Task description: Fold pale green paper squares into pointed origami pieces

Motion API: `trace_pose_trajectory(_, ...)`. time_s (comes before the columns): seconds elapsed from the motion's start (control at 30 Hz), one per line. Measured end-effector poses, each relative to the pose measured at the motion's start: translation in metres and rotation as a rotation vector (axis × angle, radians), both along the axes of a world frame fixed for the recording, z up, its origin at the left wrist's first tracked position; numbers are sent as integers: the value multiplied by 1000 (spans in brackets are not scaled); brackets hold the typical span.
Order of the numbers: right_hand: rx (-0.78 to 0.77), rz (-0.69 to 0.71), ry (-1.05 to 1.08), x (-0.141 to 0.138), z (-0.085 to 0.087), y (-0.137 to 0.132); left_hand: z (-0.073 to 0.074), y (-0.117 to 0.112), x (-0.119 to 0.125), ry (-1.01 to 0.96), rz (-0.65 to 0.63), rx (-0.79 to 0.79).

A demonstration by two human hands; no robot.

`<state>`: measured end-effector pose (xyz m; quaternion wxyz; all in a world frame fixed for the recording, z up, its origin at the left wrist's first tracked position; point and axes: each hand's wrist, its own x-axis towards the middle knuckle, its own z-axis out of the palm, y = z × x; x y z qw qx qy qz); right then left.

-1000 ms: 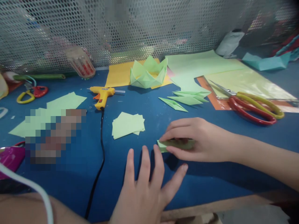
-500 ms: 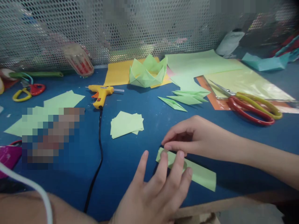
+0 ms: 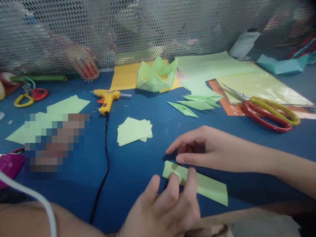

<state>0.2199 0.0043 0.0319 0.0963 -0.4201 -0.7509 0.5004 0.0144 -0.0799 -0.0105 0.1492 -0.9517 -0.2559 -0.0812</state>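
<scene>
A folded strip of light green paper point(image 3: 209, 189) lies flat on the blue table point(image 3: 138, 171) near its front edge. My left hand point(image 3: 165, 207) presses its fingertips on the strip's left half, fingers bent. My right hand point(image 3: 212, 149) hovers just above and behind the strip, fingers loosely stretched toward the left, holding nothing. A small stack of green paper squares point(image 3: 134, 131) sits to the left of the hands.
A yellow glue gun point(image 3: 107, 98) with a black cord point(image 3: 103, 177) lies at centre left. A green paper crown point(image 3: 156, 77) rests on yellow paper at the back. Folded green points point(image 3: 195, 105), red-and-yellow scissors point(image 3: 266, 112), green sheets point(image 3: 217, 67) and smaller scissors point(image 3: 28, 97) lie around.
The right hand let go of the folded paper, which now lies unfolded into a longer strip. The left hand moved forward onto it and curled its fingers down.
</scene>
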Motion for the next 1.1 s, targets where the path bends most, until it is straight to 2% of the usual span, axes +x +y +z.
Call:
trace_pose_trajectory(0.17,-18,21,49,0,0,0,-4,0,1,-50,-2,22)
trace_pose_trajectory(0.4,-208,49,140,0,1,-1,0,3,2,-122,-48,139)
trace_pose_trajectory(0.47,-166,58,131,0,-1,-1,1,4,2,-146,-51,138)
trace_pose_trajectory(0.6,72,54,51,-1,-2,-2,-1,3,1,-129,-52,136)
trace_pose_trajectory(0.7,165,47,14,-1,0,-3,-4,0,0,-118,-58,172)
trace_pose_trajectory(0.87,112,58,28,-1,1,-5,-4,0,-2,-87,-51,197)
trace_pose_trajectory(1.1,100,-136,84,-1,-7,1,2,5,-1,-32,-9,58)
